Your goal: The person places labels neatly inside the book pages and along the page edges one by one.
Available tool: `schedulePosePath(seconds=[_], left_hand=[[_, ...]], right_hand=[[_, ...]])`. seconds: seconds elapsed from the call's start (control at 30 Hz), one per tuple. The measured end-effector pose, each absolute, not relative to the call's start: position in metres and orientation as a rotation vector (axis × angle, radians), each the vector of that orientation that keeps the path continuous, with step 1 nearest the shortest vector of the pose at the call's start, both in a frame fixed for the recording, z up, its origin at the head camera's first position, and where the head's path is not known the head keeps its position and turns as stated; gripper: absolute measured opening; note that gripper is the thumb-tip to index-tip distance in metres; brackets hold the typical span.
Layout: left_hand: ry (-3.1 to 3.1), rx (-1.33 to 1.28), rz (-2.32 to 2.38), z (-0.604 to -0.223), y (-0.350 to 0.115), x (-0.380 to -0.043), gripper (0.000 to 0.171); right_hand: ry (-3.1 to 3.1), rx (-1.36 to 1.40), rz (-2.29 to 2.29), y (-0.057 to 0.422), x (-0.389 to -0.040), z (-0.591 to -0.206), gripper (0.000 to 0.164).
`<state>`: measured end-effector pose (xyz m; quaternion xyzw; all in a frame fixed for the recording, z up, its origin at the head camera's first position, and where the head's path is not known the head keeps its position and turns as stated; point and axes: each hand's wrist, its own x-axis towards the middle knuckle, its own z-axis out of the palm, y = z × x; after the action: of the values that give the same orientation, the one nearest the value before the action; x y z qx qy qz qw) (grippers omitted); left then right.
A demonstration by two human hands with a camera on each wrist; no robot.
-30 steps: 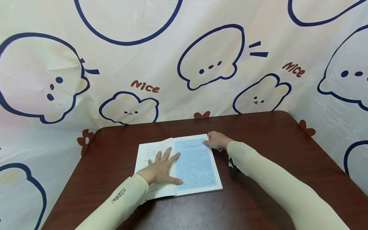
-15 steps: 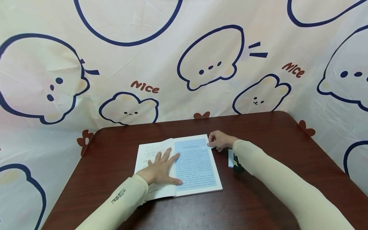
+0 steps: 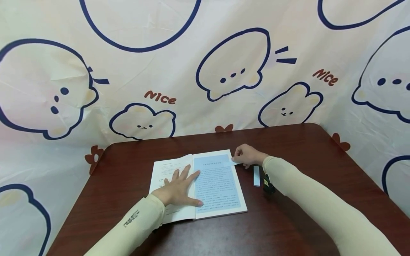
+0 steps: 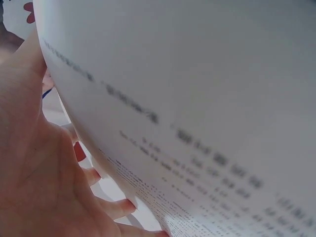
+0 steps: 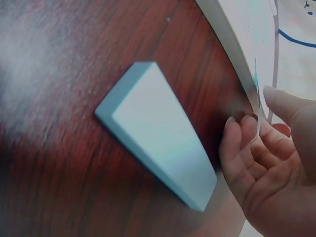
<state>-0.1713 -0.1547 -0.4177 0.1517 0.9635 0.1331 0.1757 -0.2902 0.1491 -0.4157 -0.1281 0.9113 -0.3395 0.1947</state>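
An open book (image 3: 217, 192) lies in the middle of the table, its right page printed with a pale blue panel. Fingers spread wide, my left hand (image 3: 174, 191) rests across the left page and the gutter; the left wrist view shows its fingers along the curved page (image 4: 163, 84). At the upper right edge of the book, my right hand (image 3: 248, 155) pinches a thin pale-blue paper slip (image 3: 236, 163) like a sticky note, one end overlapping the page. Beside that hand lies a narrow light-blue block (image 3: 256, 176), apparently a sticky note pad, larger in the right wrist view (image 5: 158, 133).
The dark reddish-brown wooden table (image 3: 288, 213) has rounded far corners. Behind and beside it hangs a pale cloth (image 3: 179, 71) with blue-outlined cartoon figures. A dark wrist strap (image 3: 268, 185) shows below the right sleeve, close to the blue block.
My right hand has drawn back slightly rightward from the page corner, and the slip now shows between its fingers and the page. The blue block has come into view. My left hand stays put.
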Motion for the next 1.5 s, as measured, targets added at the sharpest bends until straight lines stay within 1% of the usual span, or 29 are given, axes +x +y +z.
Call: schedulePosePath(seconds=[0.2,0.73,1.23,1.5], left_hand=[[2.719,0.432,0.371,-0.418,-0.154,-0.171,0.111],[2.716,0.428,0.376,-0.414,-0.155,-0.171,0.111],[2.731,0.429,0.357,-0.415,-0.156,-0.171,0.111],[2.734,0.439,0.390,-0.416,-0.154,-0.171,0.111]], right_hand=[[2.592,-0.353,-0.962,0.159,-0.292,-0.417,0.023],[2.657,-0.477,-1.036,0.179,-0.285,-0.400,0.025],[2.706,-0.635,-0.963,0.203,-0.256,-0.396,0.018],[2.722,-0.666,-0.855,0.212,-0.238,-0.394,0.014]])
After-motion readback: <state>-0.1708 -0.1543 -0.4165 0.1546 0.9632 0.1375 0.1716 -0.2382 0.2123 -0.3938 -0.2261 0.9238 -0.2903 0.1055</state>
